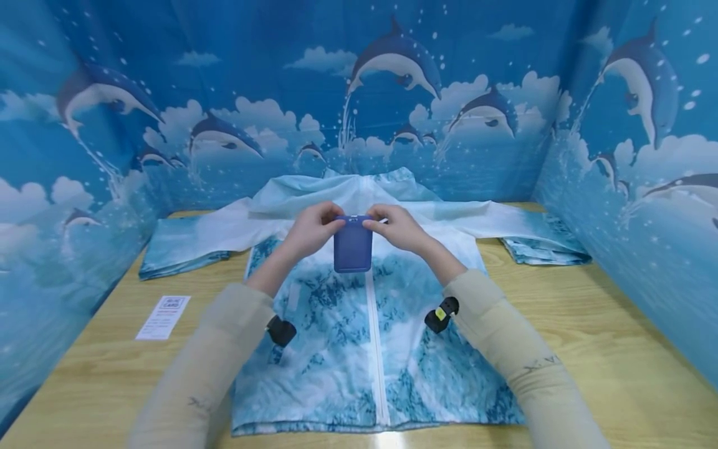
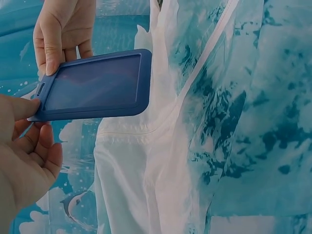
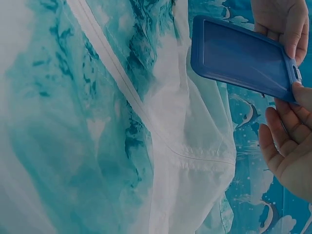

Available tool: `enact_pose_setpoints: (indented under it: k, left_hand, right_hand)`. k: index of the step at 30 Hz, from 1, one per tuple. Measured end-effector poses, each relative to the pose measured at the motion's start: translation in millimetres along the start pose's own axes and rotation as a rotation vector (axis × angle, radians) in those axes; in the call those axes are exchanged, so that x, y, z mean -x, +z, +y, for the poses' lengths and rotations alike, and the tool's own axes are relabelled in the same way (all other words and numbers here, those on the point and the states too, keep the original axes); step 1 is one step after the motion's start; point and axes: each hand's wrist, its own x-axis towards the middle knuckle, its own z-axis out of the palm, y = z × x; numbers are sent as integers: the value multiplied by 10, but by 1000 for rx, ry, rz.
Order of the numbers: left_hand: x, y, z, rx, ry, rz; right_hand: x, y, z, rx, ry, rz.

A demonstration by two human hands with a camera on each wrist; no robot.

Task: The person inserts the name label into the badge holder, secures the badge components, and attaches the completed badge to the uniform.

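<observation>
A blue badge holder (image 1: 353,246) with a clear window hangs upright between both hands, above the chest of a spread-out jacket (image 1: 331,324). My left hand (image 1: 315,227) pinches its top left corner between thumb and fingers. At the top right corner my right hand (image 1: 397,226) pinches it the same way. The slot along the holder's top edge shows between the two thumbs. In the left wrist view the badge holder (image 2: 97,85) has a see-through window within a blue frame; the right wrist view shows the holder (image 3: 243,56) from its other side.
The teal and white jacket lies zipped on a wooden table (image 1: 628,330), its sleeves stretched out and their ends folded. A white printed card (image 1: 163,318) lies left of the jacket. Dolphin-patterned curtains (image 1: 252,75) enclose the table at the back and both sides.
</observation>
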Motion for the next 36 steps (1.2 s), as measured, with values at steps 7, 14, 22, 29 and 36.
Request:
enact_pose_setpoints:
  k: [7, 14, 22, 29, 36]
  left_hand:
    - [-5, 10, 14, 34, -31, -19]
    - [-12, 14, -40, 64, -26, -22]
    - [-7, 35, -76, 83, -22, -56]
    - [-11, 67, -86, 83, -29, -53]
    - [-13, 103, -79, 102, -61, -12]
  right_hand:
    - [20, 4, -12, 2, 0, 11]
    - [39, 49, -39, -10, -20, 24]
    - [60, 58, -57, -2, -39, 25]
    - [67, 57, -56, -10, -50, 20]
    - [61, 64, -24, -4, -36, 19]
